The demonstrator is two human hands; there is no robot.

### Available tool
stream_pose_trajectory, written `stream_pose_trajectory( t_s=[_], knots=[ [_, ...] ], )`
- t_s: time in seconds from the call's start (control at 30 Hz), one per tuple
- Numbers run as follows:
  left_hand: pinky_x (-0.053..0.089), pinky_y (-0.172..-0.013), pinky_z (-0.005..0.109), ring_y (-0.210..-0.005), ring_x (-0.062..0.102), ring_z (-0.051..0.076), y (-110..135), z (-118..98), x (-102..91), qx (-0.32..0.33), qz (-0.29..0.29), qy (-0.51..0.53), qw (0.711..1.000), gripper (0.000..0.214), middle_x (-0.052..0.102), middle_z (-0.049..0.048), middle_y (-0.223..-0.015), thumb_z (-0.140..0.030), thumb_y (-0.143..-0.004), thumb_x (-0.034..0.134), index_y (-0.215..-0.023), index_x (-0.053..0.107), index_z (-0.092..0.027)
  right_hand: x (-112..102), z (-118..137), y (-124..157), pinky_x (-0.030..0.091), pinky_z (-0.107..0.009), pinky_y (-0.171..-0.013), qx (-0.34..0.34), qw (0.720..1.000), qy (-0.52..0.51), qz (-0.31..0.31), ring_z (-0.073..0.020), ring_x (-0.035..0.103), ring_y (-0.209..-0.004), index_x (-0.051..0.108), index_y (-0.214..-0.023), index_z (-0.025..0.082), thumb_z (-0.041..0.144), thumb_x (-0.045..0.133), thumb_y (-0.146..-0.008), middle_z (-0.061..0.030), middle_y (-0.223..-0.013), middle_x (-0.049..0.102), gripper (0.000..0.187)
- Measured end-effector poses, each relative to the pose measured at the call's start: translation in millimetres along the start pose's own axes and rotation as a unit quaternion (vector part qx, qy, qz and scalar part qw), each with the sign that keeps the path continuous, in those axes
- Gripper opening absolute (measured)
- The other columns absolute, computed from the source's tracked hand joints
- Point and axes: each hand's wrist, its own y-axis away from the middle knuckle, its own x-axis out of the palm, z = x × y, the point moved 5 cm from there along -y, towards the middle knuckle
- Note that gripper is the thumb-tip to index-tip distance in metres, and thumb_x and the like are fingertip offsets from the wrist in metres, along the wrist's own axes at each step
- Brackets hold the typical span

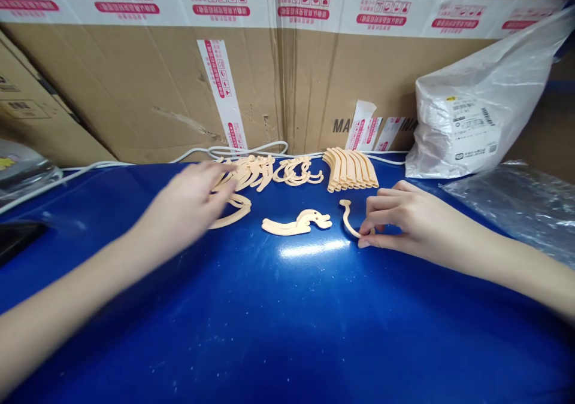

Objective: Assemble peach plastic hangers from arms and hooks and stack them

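Note:
My right hand [399, 218] pinches a slim, cream, curved hook-shaped piece [347, 218] by its lower end; the fingers hide part of it. My left hand [191, 197], smeared by motion, is at the left end of a row of cream curved pieces [251, 170], thumb and forefinger apart. Partly behind that hand lies a larger curved cream piece [236, 212]. Between the hands, a flat cream piece with an animal-like head [296, 223] rests on the blue table [287, 320].
Hook-shaped pieces [297, 172] and a neat stack of curved bars [351, 169] line the back of the table. Behind them run a white cable [251, 151] and a taped cardboard box [157, 87]. A white plastic bag [458, 122] and clear film [521, 200] lie right.

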Motion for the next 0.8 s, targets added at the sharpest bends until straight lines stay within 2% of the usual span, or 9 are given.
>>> stream_pose_trajectory(
  t_s=[0.03, 0.1, 0.13, 0.23, 0.47, 0.63, 0.73, 0.8],
  knots=[
    [0.042, -0.095, 0.040, -0.108, 0.056, 0.027, -5, 19, -0.2, -0.049, 0.027, -0.010, 0.998, 0.043, 0.062, 0.0105, -0.123, -0.043, -0.097, 0.038, -0.123, 0.056, -0.013, 0, 0, 1, 0.031, -0.036, -0.068, -0.001, 1.000, -0.004, 0.002, -0.0166, 0.061, -0.076, 0.070, -0.081, 0.027, 0.043, 0.056, -0.091, 0.0009, -0.081, 0.068, 0.023],
    [0.046, -0.082, 0.039, -0.090, 0.060, 0.025, -11, 52, -3.3, -0.107, 0.022, -0.014, 0.994, 0.049, 0.069, 0.0079, -0.105, -0.050, -0.097, 0.034, -0.116, 0.061, -0.013, 1, -1, 1, 0.031, -0.035, -0.070, -0.005, 1.000, -0.013, 0.006, -0.0162, 0.061, -0.076, 0.069, -0.082, 0.027, 0.042, 0.057, -0.091, 0.0019, -0.081, 0.068, 0.021],
    [0.046, -0.078, 0.037, -0.085, 0.060, 0.023, -13, 67, -2.3, -0.142, 0.023, 0.015, 0.990, 0.050, 0.070, 0.0042, -0.098, -0.056, -0.094, 0.039, -0.112, 0.063, -0.016, 1, -1, 1, 0.031, -0.035, -0.071, -0.007, 1.000, -0.019, 0.008, -0.0159, 0.061, -0.076, 0.069, -0.082, 0.027, 0.042, 0.057, -0.091, 0.0023, -0.081, 0.068, 0.021],
    [0.045, -0.070, 0.033, -0.079, 0.060, 0.021, -15, 87, 5.7, -0.171, 0.037, 0.042, 0.984, 0.045, 0.072, 0.0004, -0.088, -0.059, -0.086, 0.054, -0.099, 0.069, -0.019, 1, -1, 0, 0.031, -0.035, -0.074, -0.013, 0.999, -0.035, 0.007, -0.0156, 0.062, -0.076, 0.067, -0.082, 0.026, 0.042, 0.056, -0.092, 0.0028, -0.080, 0.068, 0.022],
    [0.041, -0.062, 0.028, -0.068, 0.056, 0.015, -17, 78, 19.9, -0.176, 0.051, 0.090, 0.979, 0.033, 0.070, -0.0034, -0.082, -0.046, -0.082, 0.064, -0.101, 0.070, -0.020, 6, -2, -1, 0.034, -0.033, -0.077, -0.006, 0.998, -0.055, 0.016, -0.0146, 0.060, -0.076, 0.063, -0.086, 0.024, 0.041, 0.054, -0.093, 0.0026, -0.081, 0.067, 0.020],
    [0.038, -0.062, 0.027, -0.067, 0.052, 0.013, -15, 71, 20.7, -0.166, 0.053, 0.113, 0.978, 0.037, 0.067, -0.0068, -0.079, -0.054, -0.085, 0.057, -0.105, 0.068, -0.025, 10, 2, 0, 0.036, -0.032, -0.076, -0.007, 0.998, -0.063, 0.023, -0.0144, 0.059, -0.079, 0.061, -0.089, 0.024, 0.041, 0.050, -0.095, 0.0018, -0.086, 0.066, 0.021],
    [0.039, -0.064, 0.028, -0.070, 0.053, 0.015, -15, 71, 20.5, -0.167, 0.059, 0.112, 0.978, 0.037, 0.067, -0.0054, -0.080, -0.051, -0.086, 0.058, -0.106, 0.068, -0.022, 4, 0, -2, 0.037, -0.033, -0.077, 0.007, 0.999, -0.049, 0.012, -0.0148, 0.060, -0.077, 0.062, -0.091, 0.024, 0.047, 0.049, -0.094, 0.0013, -0.087, 0.067, 0.026],
    [0.040, -0.066, 0.028, -0.074, 0.055, 0.016, -17, 72, 20.1, -0.170, 0.062, 0.107, 0.978, 0.035, 0.068, -0.0034, -0.086, -0.046, -0.086, 0.057, -0.106, 0.067, -0.019, -5, -10, -5, 0.038, -0.034, -0.074, 0.041, 0.999, -0.026, -0.012, -0.0158, 0.060, -0.074, 0.063, -0.090, 0.024, 0.048, 0.047, -0.094, 0.0001, -0.083, 0.067, 0.029]
  ],
)
